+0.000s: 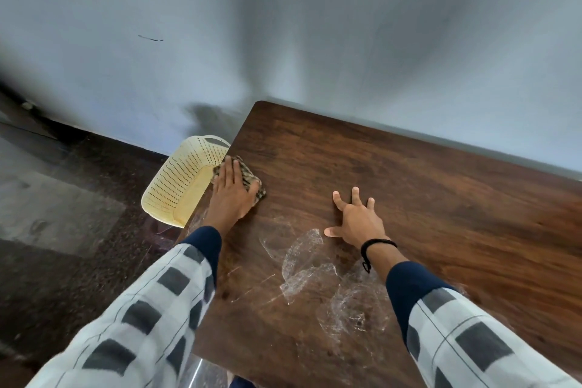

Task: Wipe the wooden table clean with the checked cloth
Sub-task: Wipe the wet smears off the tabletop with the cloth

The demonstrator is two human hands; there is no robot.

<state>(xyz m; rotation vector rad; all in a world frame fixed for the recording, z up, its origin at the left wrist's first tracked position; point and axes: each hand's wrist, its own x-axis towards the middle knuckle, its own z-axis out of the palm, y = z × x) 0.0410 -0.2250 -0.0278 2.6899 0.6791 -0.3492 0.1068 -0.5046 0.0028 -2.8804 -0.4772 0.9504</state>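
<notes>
grey-blue wall fills the upper half of the head view, and a dark speckled floor (78, 277) runs down the 9 o'clock side. the wooden counter (409, 198) comes in from 3 o'clock. my left grip (231, 189) lies flat on the checked cloth (253, 181), fingers straight and pressing it down rather than curled round it. the cloth sits bunched at the counter's left edge, at about 10 o'clock from my right grip (356, 220). that grip is wide open, fingers splayed, fingertips and thumb touching bare wood and holding nothing. a black band (374, 244) circles its wrist. whitish smears (305, 264) mark the wood at 6 o'clock from the right grip, between my two checked sleeves (141, 309). a cream perforated basket (179, 186) stands on the floor at 9 o'clock of the cloth, just beside the counter's edge.
</notes>
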